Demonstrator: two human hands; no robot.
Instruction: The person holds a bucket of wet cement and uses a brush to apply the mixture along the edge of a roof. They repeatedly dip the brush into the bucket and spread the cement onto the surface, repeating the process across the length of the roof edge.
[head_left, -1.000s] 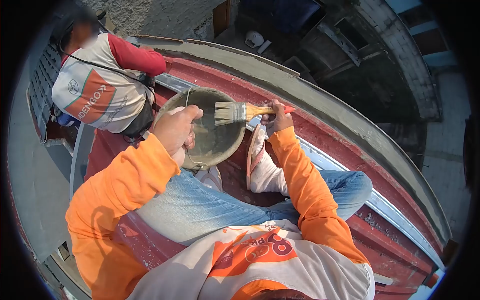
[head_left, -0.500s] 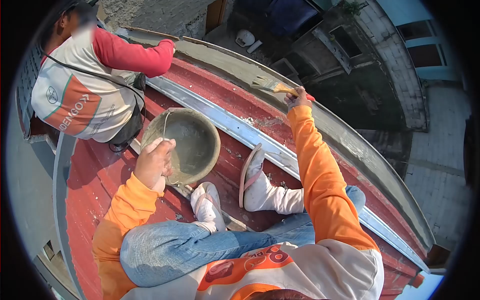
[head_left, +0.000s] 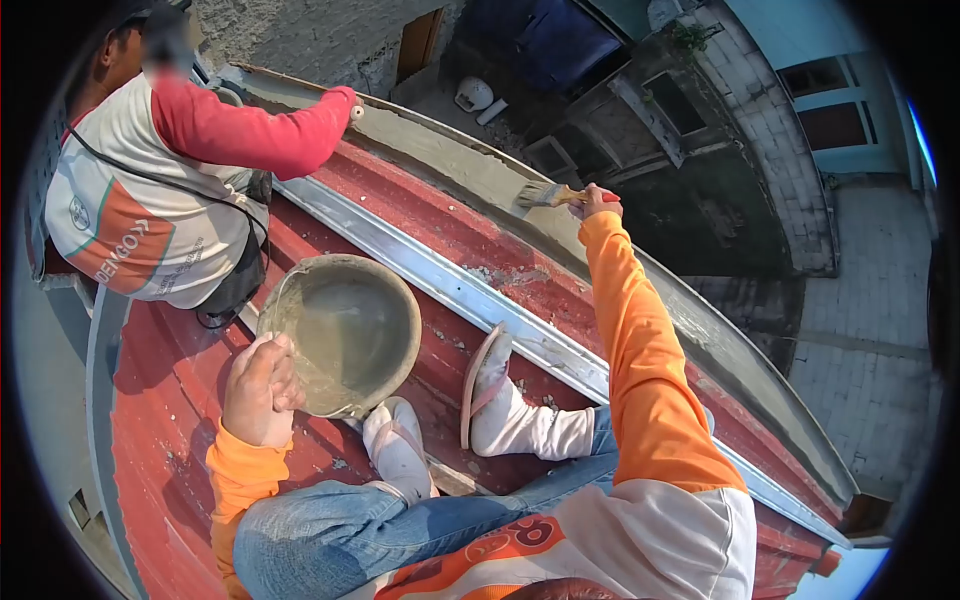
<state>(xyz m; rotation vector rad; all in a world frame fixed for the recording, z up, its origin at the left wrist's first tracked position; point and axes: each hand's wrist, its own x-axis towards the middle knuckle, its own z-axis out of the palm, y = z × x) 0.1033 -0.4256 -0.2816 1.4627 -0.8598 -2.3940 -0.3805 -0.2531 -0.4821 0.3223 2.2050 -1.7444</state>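
Note:
My left hand (head_left: 262, 385) is closed on the wire handle of a round grey bucket (head_left: 345, 330), at the bucket's left rim. Some murky liquid lies inside the bucket. My right hand (head_left: 597, 202) grips a paintbrush (head_left: 548, 195) with a wooden handle and a red end. The brush's pale bristles point left and lie at the grey cement-coated ledge (head_left: 450, 165) along the roof's edge; whether they touch it I cannot tell for sure.
A co-worker (head_left: 150, 220) in a red-sleeved shirt sits at the upper left, one hand at the ledge. A metal channel (head_left: 450, 285) crosses the red roof (head_left: 180, 400). Beyond the ledge is a drop to a yard (head_left: 720, 220). My sandalled feet (head_left: 490, 400) rest on the roof.
The brush has turned slightly and sits a little lower in view. The bucket and my left hand appear further left and lower, as the whole view has shifted.

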